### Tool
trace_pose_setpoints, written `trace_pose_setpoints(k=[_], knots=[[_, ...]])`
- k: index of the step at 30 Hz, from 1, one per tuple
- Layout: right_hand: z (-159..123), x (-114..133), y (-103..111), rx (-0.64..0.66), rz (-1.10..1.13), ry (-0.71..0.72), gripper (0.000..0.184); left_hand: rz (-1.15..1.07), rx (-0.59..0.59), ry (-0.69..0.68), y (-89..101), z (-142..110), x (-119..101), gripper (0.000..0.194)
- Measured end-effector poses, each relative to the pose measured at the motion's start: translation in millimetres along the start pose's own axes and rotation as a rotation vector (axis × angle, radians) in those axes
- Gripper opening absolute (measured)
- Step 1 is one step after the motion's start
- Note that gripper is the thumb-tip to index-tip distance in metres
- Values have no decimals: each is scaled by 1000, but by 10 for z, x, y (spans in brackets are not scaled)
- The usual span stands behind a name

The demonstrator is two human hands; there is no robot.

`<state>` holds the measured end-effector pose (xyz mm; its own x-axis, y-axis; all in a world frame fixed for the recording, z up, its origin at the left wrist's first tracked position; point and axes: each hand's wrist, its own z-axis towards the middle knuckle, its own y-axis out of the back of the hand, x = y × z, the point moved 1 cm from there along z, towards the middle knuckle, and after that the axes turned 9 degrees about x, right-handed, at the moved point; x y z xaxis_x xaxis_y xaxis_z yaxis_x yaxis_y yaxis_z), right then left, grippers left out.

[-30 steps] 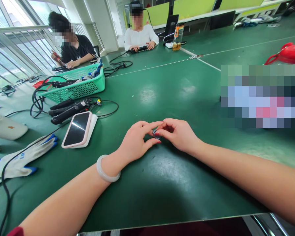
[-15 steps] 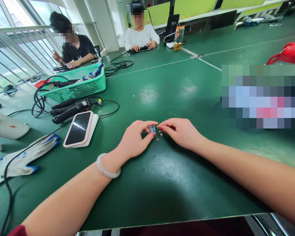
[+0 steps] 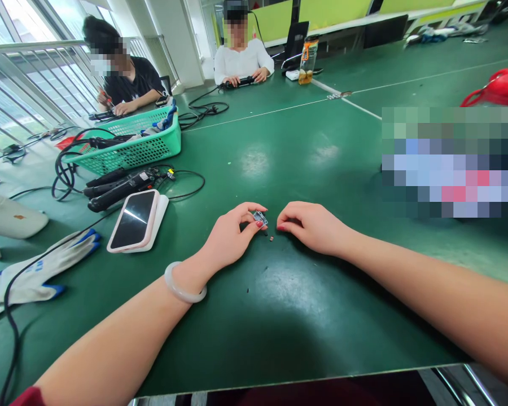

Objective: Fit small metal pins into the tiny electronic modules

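Note:
Between its thumb and fingers, my left hand (image 3: pixel 228 239) pinches a small square grey-blue piece (image 3: pixel 260 217) that looks like a little circuit board, tilted just above the table. To the right and a short gap away, my right hand (image 3: pixel 317 228) rests low with thumb and fingers curled together. Whatever its fingertips hold, if anything, is hidden. A tiny reddish piece (image 3: pixel 271 239) lies on the green table (image 3: pixel 279 327) between the hands, with a small dark bit by the left thumb.
Left of my hands are a pink-edged phone (image 3: pixel 134 219), black handheld tools (image 3: pixel 121 189), a green basket (image 3: pixel 139 152) with cables and a white-blue glove (image 3: pixel 38 270). Two people sit across the table. A bottle (image 3: pixel 308 62) stands far back; a red item (image 3: pixel 497 90) lies right.
My right hand has drawn away to the right from the left. The small metallic piece that lay between them no longer shows. The grey-blue piece has tilted in my left fingers.

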<state>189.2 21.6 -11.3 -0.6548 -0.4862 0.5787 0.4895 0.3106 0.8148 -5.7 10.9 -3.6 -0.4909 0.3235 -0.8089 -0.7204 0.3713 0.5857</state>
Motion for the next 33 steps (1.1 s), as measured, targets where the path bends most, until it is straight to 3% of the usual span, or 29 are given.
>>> trace_pose_setpoints(k=[4, 10, 18, 22, 33], knots=[[3, -17, 26, -56, 58, -16, 14, 6, -6, 16, 4, 1, -1, 22], [8, -30, 32, -41, 70, -47, 25, 27, -14, 28, 6, 2, 6, 22], [-32, -41, 41, 27, -79, -82, 12, 41, -7, 35, 13, -1, 15, 21], [-40, -52, 36, 11, -164, -96, 19, 71, -12, 51, 16, 2, 26, 21], [-33, 38, -62, 29, -335, -3, 14, 169, -12, 64, 9, 5, 33, 26]])
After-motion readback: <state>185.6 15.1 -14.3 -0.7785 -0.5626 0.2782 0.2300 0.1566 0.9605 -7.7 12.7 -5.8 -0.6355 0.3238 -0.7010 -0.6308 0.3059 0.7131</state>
